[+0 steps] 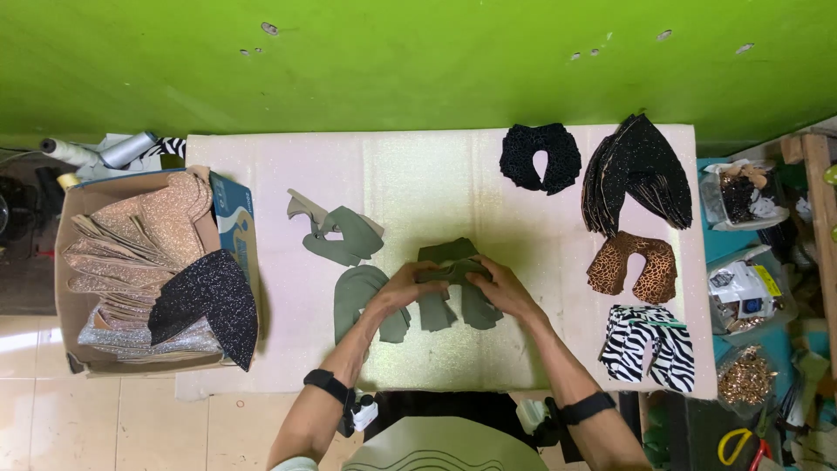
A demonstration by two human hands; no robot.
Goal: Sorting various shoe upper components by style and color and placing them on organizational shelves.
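The pale surface [418, 174] runs from a cardboard box at its left edge to a cluttered strip at its right, with the widest bare stretch along the far side by the green wall [392, 61] and a smaller bare patch at the near edge. At its middle, the left hand [403, 288] and right hand [501, 290] are both closed, fingers curled, on the same olive fabric piece [449, 266], which they hold just above more olive pieces [370, 301] lying flat. Another olive cluster [344, 234] lies to the left, apart from the hands. On the right lie a black sparkly collar shape [540, 157], a fanned black stack [641, 174], a leopard-print piece [632, 266] and zebra-print pieces [649, 344]. The cardboard box [74, 262], with a blue printed panel on its side, holds rose and silver glitter cutouts [131, 253] with a black glitter piece [209, 301] draped over its rim. Past the right edge sit clear plastic bags [741, 288] of small parts.
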